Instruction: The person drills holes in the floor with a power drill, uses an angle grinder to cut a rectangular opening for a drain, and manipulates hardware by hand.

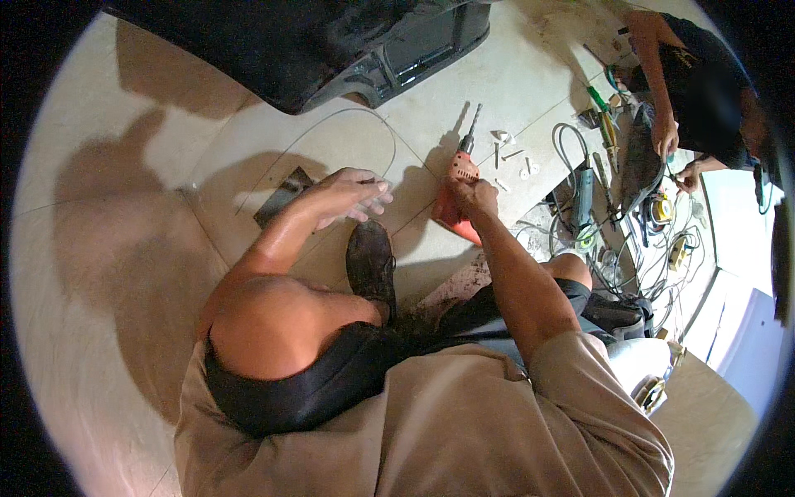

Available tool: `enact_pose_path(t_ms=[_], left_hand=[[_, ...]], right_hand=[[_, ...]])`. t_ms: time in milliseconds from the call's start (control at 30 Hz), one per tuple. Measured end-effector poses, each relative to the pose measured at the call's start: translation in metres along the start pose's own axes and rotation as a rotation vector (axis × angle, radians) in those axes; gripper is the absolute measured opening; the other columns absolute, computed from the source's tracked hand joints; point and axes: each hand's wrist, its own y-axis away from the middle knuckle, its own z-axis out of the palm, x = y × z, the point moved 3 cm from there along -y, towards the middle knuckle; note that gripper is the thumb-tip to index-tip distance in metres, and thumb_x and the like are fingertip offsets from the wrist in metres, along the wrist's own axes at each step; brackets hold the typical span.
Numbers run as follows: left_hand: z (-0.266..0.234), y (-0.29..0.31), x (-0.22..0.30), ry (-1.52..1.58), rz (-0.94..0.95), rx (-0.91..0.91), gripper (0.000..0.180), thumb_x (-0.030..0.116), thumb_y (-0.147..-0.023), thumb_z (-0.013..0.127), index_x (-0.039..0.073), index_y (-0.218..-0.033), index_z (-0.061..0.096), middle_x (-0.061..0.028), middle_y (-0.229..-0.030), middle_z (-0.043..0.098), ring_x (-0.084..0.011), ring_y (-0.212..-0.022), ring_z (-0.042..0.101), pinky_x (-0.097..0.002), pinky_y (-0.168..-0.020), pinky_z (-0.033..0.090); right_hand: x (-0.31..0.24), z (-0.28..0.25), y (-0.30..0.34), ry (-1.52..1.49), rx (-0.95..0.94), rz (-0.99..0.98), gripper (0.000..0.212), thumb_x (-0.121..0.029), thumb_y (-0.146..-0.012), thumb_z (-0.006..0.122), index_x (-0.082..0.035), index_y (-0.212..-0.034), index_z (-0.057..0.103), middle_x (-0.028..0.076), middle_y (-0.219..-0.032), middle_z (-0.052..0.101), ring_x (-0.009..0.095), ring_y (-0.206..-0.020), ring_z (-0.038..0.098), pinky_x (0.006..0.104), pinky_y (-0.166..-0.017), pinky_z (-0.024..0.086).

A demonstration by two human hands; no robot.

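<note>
My right hand [474,197] is wrapped round the grip of a red and orange power drill [464,168]. The drill lies low over the tiled floor, its long bit pointing away from me. In front of my left knee hangs my left hand [354,197], dusty, with fingers stretched out and nothing in it. Below my left wrist a dark flat rectangular piece [281,197] rests on the floor, partly hidden by the forearm. A thin wire [394,141] curves over the tiles beyond that hand. Several screws and wall plugs [498,156] are scattered right of the drill.
At the far side stands a large black moulded object [331,54]. A teal power tool [583,197], tangled cables [654,286], a green-handled screwdriver [598,98] and a yellow tape measure [662,209] crowd the right. Another person's hand [665,137] works there. My shoe [370,258] is close by.
</note>
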Motion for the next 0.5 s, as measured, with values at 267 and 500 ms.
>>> enact_pose_path(t_ms=[267,500], left_hand=[[0.003,0.144,0.141,-0.304,0.336,-0.143,0.045,0.033,-0.102,0.06,-0.001,-0.131,0.063,-0.011,-0.122,0.07,-0.0205,-0.11,0.064,-0.0362,-0.092,0.053],[0.095,0.19,0.167,-0.514,0.66,0.548,0.064,0.046,-0.098,0.063,-0.006,-0.134,0.056,-0.022,-0.116,0.07,-0.0231,-0.107,0.066,-0.0377,-0.092,0.053]], right_hand=[[-0.017,-0.072,0.106,-0.438,-0.221,-0.268,0.069,-0.044,-0.079,0.079,0.012,-0.114,0.063,0.018,-0.101,0.07,0.025,-0.087,0.068,0.0356,-0.077,0.055],[-0.073,-0.161,0.226,-0.528,-0.11,-0.65,0.072,-0.05,-0.075,0.083,0.009,-0.11,0.063,0.015,-0.099,0.064,0.022,-0.089,0.063,0.0369,-0.08,0.052]])
